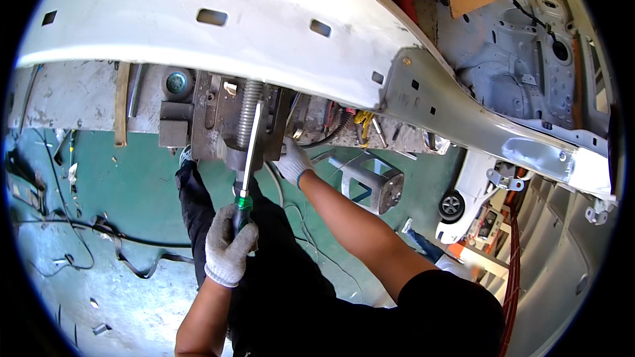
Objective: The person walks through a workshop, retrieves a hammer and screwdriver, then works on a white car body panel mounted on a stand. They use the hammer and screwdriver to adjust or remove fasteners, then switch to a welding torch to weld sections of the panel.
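Note:
My left hand, in a whitish knit glove, is closed round the dark and green handle of a long screwdriver. Its metal shaft points up and away, passing over the thick threaded screw of a vise-like metal clamp. My right hand, gloved too, reaches to the right side of this clamp; its fingertips are partly hidden there, and whether they grip anything does not show. Just beyond both hands spans a long white metal body panel with slots in it.
A worn metal bench edge runs under the panel, with yellow-handled pliers to the right. A grey stool stands on the green floor. Cables and a strap lie at left. Another person and a white car are farther right.

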Available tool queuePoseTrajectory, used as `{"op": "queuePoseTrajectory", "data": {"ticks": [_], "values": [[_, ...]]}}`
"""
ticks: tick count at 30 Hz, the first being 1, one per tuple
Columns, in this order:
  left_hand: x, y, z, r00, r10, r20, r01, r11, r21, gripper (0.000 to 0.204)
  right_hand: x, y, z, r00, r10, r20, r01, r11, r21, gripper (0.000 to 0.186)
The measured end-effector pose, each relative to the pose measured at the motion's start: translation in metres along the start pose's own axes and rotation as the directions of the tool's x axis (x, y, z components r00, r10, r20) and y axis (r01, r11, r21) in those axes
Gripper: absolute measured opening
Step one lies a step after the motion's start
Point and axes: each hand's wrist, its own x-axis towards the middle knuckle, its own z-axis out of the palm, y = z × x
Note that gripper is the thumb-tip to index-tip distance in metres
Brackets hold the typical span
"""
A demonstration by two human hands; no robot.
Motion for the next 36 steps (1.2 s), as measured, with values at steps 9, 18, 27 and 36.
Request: {"op": "queuePoseTrajectory", "data": {"ticks": [9, 18, 27, 36], "values": [[-0.069, -0.038, 0.051, 0.924, 0.205, -0.323, -0.172, 0.977, 0.129, 0.033, 0.030, 0.018, 0.028, 0.928, 0.218, -0.302, -0.228, 0.974, 0.000, 0.047], [-0.106, -0.086, 0.068, 0.902, 0.178, -0.393, -0.119, 0.978, 0.169, 0.033, 0.049, 0.047, 0.030, 0.970, 0.240, -0.037, -0.241, 0.970, -0.038, 0.058], [-0.114, -0.090, 0.051, 0.936, 0.189, -0.298, -0.142, 0.974, 0.174, 0.038, 0.000, 0.079, -0.053, 0.983, -0.034, -0.179, 0.045, 0.997, 0.058, 0.036], [-0.101, -0.072, 0.017, 0.980, 0.170, -0.107, -0.156, 0.980, 0.127, 0.031, -0.248, 0.095, -0.159, 0.998, 0.063, -0.025, -0.065, 0.996, -0.067, 0.052]]}}
